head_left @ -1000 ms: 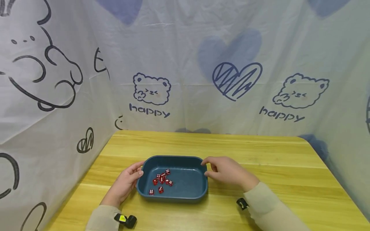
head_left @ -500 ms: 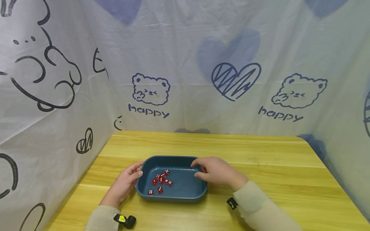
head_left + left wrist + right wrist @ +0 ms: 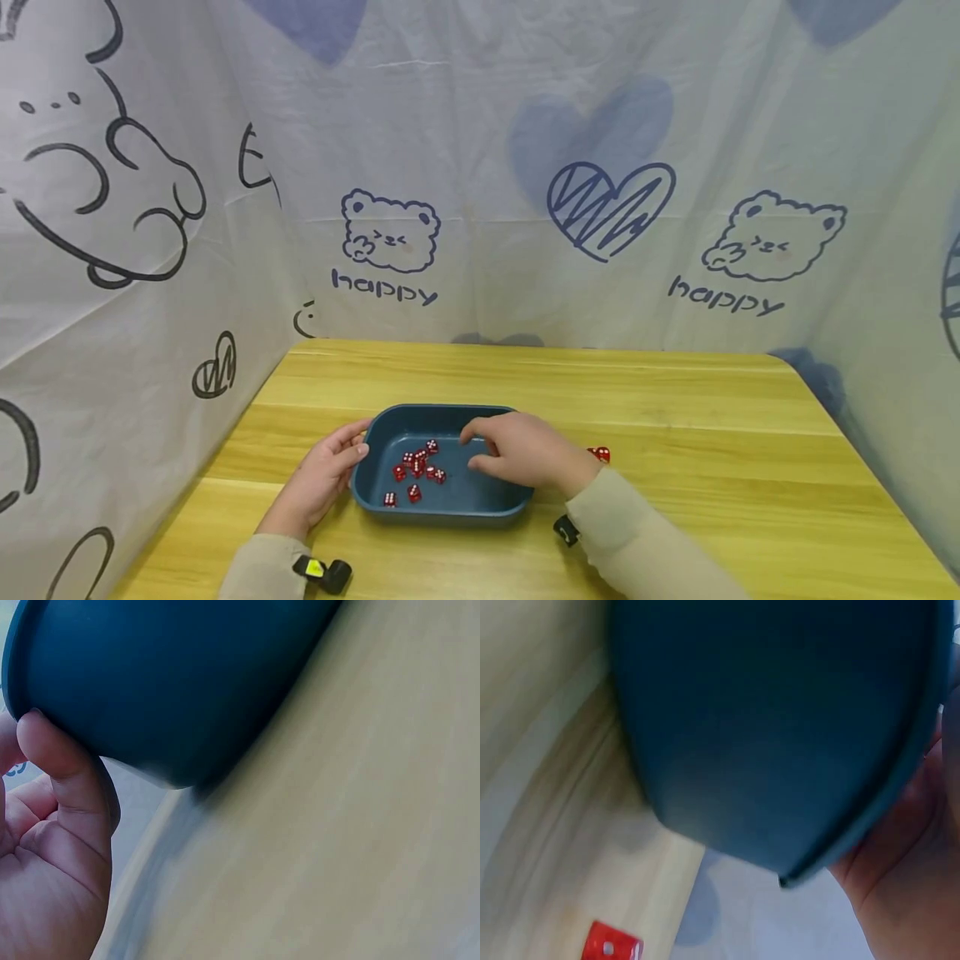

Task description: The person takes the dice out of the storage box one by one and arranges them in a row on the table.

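Note:
A dark blue-green rectangular tray (image 3: 442, 517) stands on the table in the head view. Several red dice with white pips (image 3: 417, 468) lie in its left half. My left hand (image 3: 321, 477) touches the tray's left end from outside, thumb near the rim; the left wrist view shows that thumb (image 3: 64, 765) against the wall. Over the tray's right half is my right hand (image 3: 517, 450), its thumb and forefinger apart, nothing seen between them. Its other fingers are hidden from above. Red dice (image 3: 601, 454) lie on the table behind the right wrist, partly covered by it.
The yellow wood-grain table (image 3: 712, 467) extends to the right and behind the tray. Printed cloth (image 3: 480, 250) hangs at the back and both sides. In the right wrist view, a red die (image 3: 612, 943) lies on the table beyond the tray's end.
My right hand has moved left from the tray's right rim to over its inside. Red dice on the table have come into sight behind the wrist. The left hand stays at the left end.

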A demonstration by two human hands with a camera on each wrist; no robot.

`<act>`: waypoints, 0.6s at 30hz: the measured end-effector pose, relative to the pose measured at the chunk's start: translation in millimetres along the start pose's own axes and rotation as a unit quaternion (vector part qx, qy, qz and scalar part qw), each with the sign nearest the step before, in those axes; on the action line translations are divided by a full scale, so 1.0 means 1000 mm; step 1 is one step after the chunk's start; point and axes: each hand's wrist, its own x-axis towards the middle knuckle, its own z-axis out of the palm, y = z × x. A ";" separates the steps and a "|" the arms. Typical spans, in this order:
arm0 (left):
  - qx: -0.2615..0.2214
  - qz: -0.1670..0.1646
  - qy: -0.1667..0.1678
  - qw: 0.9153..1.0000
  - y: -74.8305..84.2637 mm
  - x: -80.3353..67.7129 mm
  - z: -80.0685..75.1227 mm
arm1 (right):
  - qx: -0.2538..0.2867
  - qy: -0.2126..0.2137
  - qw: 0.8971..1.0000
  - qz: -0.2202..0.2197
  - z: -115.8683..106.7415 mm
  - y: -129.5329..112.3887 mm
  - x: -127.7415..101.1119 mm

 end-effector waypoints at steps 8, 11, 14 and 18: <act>-0.003 -0.003 0.003 1.000 -0.002 0.001 -0.002 | -0.009 -0.005 1.000 -0.007 0.011 -0.007 0.012; -0.002 -0.001 0.003 1.000 -0.002 0.001 -0.002 | -0.013 -0.007 1.000 -0.010 0.012 -0.009 0.013; -0.001 0.000 0.000 1.000 -0.001 0.001 -0.001 | -0.021 -0.011 1.000 -0.011 0.014 -0.011 0.015; 0.001 0.005 -0.005 1.000 0.000 0.000 -0.001 | -0.028 -0.018 0.999 -0.012 0.016 -0.013 0.018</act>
